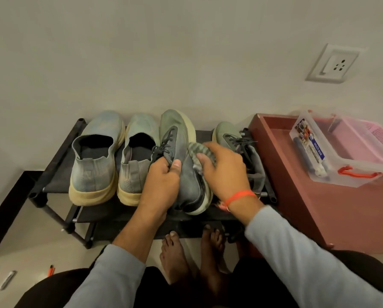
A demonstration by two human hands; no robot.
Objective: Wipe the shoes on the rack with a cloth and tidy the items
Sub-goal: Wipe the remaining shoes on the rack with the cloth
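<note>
Left hand (162,174) fingers curl around collar and laces of grey lace-up sneaker (181,161), thumb on top, gripping. Right hand (225,171) fingers bunch striped cloth (199,153) against shoe's right flank, thumb pinching fabric. Sneaker tipped on side above rack's front edge, long axis toe-to-wall, heel toward person; cloth sits mid-length, so judged stroke runs along flank. Mate sneaker (237,147) at rack's right end; two slip-ons (117,156) at left. Black rack (59,161) against pale wall; red-brown cabinet (332,210) beside.
</note>
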